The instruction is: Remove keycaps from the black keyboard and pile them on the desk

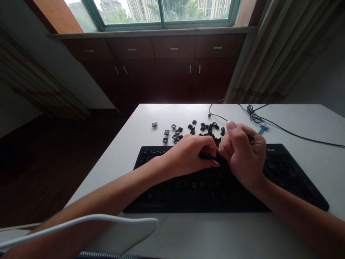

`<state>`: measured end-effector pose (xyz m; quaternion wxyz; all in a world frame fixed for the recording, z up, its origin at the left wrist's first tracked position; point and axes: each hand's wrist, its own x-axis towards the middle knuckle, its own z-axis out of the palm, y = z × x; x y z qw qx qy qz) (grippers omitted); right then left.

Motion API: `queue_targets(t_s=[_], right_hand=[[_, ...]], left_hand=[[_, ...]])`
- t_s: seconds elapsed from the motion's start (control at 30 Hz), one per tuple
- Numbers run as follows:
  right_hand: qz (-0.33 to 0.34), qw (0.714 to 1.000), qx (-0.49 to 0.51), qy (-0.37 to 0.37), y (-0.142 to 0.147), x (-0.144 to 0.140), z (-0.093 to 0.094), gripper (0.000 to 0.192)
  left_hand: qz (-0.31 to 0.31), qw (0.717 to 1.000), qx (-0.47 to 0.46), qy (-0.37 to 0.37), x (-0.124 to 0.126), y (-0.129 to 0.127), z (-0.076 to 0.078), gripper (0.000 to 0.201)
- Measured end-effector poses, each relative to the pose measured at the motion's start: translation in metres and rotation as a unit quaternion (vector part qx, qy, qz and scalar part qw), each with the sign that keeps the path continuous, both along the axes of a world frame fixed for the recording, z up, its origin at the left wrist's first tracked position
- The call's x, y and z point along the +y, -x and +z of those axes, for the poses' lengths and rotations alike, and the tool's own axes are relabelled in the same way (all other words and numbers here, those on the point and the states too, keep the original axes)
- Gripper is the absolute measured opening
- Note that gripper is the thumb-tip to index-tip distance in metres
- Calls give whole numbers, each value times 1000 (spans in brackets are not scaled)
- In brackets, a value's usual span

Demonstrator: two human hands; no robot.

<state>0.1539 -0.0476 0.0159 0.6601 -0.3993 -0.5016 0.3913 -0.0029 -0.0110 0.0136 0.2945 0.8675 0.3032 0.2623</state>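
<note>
A black keyboard [188, 196] lies across the white table, several of its keys gone around the lower middle. Over its upper middle, my left hand [192, 153] has curled fingers and the thumb below them. Something dark shows between them, but I cannot tell whether it is a held piece or the keyboard behind. Right beside it, my right hand [242, 154] is closed in a fist around a dark tool [251, 139]. Only the tool's end sticks out past the fingers; its tip is hidden. Loose black keycaps [177, 132] are scattered behind the keyboard.
A blue tool [262, 128] with a pale end lies behind my right hand. Near it, a thin black cable [285, 130] runs in a tangle to the right edge. A white cable [107, 217] arches over my left forearm. Wooden cabinets [167, 77] stand beyond the table [113, 153].
</note>
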Motion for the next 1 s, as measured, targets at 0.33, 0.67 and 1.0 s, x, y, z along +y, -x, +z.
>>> queue_targets(t_s=[0.33,0.67,1.0], right_hand=[[-20,998,-48,-23,2,2,-9,47],[21,1000,16,9,-2,6,2,47],[-98,993,56,30,-56,30,40,48]], left_hand=[[-38,995,-35,81,9,6,6,68],[-16,1000,-2,21,14,33,25,49],[107,985,-6,-132,-4,84,5,13]])
